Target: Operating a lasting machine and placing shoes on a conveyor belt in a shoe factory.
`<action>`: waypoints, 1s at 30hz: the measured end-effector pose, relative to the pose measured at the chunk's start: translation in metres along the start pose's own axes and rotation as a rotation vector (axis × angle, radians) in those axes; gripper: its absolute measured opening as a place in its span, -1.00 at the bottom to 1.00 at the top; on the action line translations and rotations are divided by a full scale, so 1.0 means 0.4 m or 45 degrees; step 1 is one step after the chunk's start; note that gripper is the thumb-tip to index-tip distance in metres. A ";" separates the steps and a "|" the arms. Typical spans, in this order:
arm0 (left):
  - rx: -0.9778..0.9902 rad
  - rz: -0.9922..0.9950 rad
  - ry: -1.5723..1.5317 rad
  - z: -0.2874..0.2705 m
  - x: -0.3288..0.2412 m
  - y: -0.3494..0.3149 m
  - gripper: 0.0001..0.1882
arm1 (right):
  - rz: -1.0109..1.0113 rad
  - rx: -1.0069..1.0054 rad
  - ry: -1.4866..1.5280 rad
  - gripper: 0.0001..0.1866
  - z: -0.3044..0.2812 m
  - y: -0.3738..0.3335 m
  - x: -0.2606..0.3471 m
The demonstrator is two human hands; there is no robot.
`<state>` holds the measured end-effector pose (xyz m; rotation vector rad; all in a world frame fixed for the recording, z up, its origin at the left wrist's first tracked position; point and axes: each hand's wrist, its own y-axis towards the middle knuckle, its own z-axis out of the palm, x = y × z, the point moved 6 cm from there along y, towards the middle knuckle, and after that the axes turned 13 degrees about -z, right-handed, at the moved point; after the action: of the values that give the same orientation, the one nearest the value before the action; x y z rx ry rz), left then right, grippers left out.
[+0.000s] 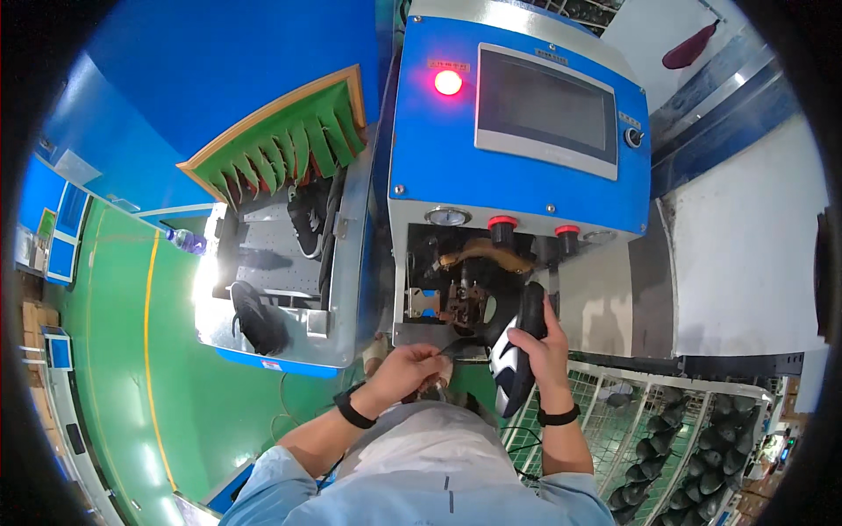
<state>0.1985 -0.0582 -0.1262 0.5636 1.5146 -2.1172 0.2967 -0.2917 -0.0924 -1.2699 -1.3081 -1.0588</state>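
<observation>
My right hand [545,352] is closed round a black-and-white sports shoe [506,361], thumb across its side. The shoe is tipped nearly upright in front of a blue machine [421,140], its upper end close to the machine's opening. My left hand [410,372] is closed in a pinch on a thin dark strip [460,343], just left of the shoe. What kind of thing the strip is, I cannot make out. Metal clamp parts [465,302] and a curved brown pad [491,254] sit inside the opening.
A conveyor [281,210] at left carries a dark shoe [256,320] at its near end and another shoe [304,223] by a green strip curtain [289,145]. The machine has a glowing red lamp [448,82] and a screen [548,110]. A wire rack [605,412] with dark shoe-shaped pieces stands at lower right.
</observation>
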 end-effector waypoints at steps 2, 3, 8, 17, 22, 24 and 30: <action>0.007 -0.003 -0.079 -0.019 0.019 0.043 -0.75 | -0.092 0.030 -0.144 -0.05 0.024 0.039 0.012; -0.059 -0.020 -0.147 -0.032 0.024 0.062 -0.78 | -0.133 0.070 -0.360 -0.03 0.038 0.060 0.006; -0.028 -0.071 -0.376 -0.099 0.103 0.173 -0.89 | -0.075 0.391 -1.483 -0.01 0.186 0.103 0.052; 0.060 -0.164 -0.315 -0.140 0.112 0.247 -0.89 | -0.221 0.262 -1.477 -0.05 0.223 0.153 0.011; 0.089 -0.301 -0.224 -0.158 0.142 0.246 -0.85 | -0.243 0.183 -1.588 -0.02 0.228 0.112 0.013; 0.193 -0.097 -0.049 -0.153 0.120 0.236 -0.79 | -0.303 0.148 -1.567 0.00 0.227 0.094 0.003; 0.367 -0.213 0.113 -0.083 0.059 0.168 -0.73 | -0.586 -0.117 -1.414 -0.06 0.193 -0.032 0.051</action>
<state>0.2214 -0.0486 -0.2009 0.6578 1.3512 -2.4932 0.2787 -0.2136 -0.0815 -1.7630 -2.4909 -0.6761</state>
